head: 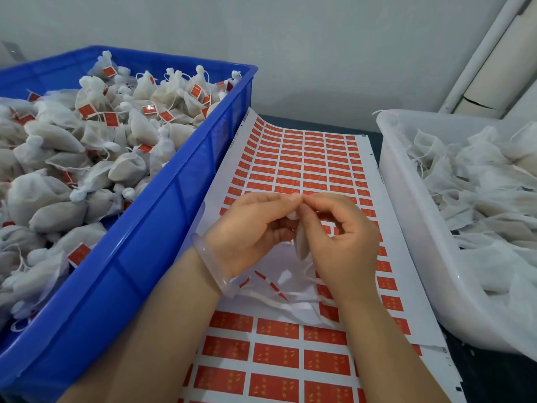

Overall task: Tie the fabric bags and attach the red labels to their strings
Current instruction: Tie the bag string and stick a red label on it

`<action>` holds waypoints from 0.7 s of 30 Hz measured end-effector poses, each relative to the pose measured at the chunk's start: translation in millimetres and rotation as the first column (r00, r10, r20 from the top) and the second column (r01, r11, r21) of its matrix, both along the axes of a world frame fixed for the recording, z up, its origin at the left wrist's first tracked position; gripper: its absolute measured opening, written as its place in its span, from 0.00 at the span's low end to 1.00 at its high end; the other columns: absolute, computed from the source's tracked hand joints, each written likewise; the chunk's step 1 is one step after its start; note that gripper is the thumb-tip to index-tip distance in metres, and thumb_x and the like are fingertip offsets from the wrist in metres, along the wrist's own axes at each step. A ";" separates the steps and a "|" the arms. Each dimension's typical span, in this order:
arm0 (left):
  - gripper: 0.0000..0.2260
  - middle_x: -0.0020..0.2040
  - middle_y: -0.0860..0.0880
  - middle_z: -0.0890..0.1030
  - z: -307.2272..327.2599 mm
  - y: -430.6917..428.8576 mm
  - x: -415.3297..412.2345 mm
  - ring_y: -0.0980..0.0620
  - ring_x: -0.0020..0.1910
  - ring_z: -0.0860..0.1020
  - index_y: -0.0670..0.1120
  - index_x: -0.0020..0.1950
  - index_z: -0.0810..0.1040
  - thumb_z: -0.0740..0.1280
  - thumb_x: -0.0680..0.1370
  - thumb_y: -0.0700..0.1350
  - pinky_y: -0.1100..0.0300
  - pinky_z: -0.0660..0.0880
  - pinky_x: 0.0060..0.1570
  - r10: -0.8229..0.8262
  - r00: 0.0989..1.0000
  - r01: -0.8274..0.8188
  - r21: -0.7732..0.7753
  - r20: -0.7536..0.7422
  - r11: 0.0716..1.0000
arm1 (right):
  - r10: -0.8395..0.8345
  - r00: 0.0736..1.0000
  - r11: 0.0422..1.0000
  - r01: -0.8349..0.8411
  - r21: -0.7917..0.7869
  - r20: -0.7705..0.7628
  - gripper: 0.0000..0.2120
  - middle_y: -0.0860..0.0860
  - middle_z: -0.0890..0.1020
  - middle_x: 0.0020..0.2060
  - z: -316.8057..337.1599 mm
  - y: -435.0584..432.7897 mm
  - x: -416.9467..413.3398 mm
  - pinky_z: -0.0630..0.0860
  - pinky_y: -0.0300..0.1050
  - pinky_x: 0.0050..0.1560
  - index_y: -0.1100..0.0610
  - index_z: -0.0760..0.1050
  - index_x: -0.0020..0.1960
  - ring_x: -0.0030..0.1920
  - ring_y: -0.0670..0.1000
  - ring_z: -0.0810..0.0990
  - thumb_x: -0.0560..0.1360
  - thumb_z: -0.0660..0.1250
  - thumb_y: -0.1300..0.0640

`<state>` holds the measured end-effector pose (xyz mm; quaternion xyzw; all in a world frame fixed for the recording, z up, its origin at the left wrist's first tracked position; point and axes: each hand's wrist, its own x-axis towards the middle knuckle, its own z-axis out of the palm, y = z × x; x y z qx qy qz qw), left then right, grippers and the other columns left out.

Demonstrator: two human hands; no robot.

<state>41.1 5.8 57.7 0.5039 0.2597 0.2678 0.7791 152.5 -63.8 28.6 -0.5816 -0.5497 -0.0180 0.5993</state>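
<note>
Over a glossy sheet of red labels [305, 158], the left hand [250, 228] and right hand [343, 237] meet fingertip to fingertip, each grip pinching the gathered neck of a small gauzy fabric bag [300, 242] that hangs between them. Tied, labelled bags fill the blue plastic crate [162, 228]; limp untied ones fill the translucent white tub [406, 205].

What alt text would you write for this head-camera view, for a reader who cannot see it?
Two hands, left hand and right hand, pinch a small fabric bag between them above a sheet of red labels. A blue crate of tied, labelled bags sits left; a white tub of untied bags sits right.
</note>
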 end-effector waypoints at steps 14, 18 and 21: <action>0.12 0.37 0.46 0.81 3.4 -0.5 -0.3 0.52 0.36 0.80 0.44 0.36 0.83 0.64 0.76 0.36 0.62 0.78 0.38 0.067 0.993 -0.060 0.080 -0.095 0.995 | 0.095 0.993 0.986 -0.104 -0.129 -0.071 0.07 0.38 0.75 0.42 -0.3 1.4 -3.4 0.71 0.24 0.43 0.42 0.66 0.45 0.47 0.37 0.75 0.76 0.59 0.54; 0.06 0.41 0.44 0.82 3.2 1.1 0.9 0.50 0.36 0.80 0.42 0.43 0.80 0.64 0.77 0.37 0.63 0.79 0.35 0.139 0.981 -0.134 0.052 -0.133 0.990 | 0.021 0.999 0.996 -0.025 -0.085 -0.048 0.11 0.35 0.74 0.40 1.0 -0.1 0.5 0.70 0.23 0.43 0.41 0.67 0.45 0.46 0.34 0.75 0.75 0.63 0.58; 0.07 0.39 0.43 0.81 3.2 1.0 1.8 0.51 0.33 0.79 0.42 0.42 0.80 0.64 0.77 0.38 0.63 0.78 0.33 0.128 0.981 -0.121 0.054 -0.147 0.991 | 0.015 0.997 0.998 -0.020 -0.066 -0.074 0.10 0.35 0.76 0.40 2.4 -1.1 2.9 0.72 0.24 0.42 0.44 0.70 0.47 0.46 0.35 0.76 0.75 0.65 0.59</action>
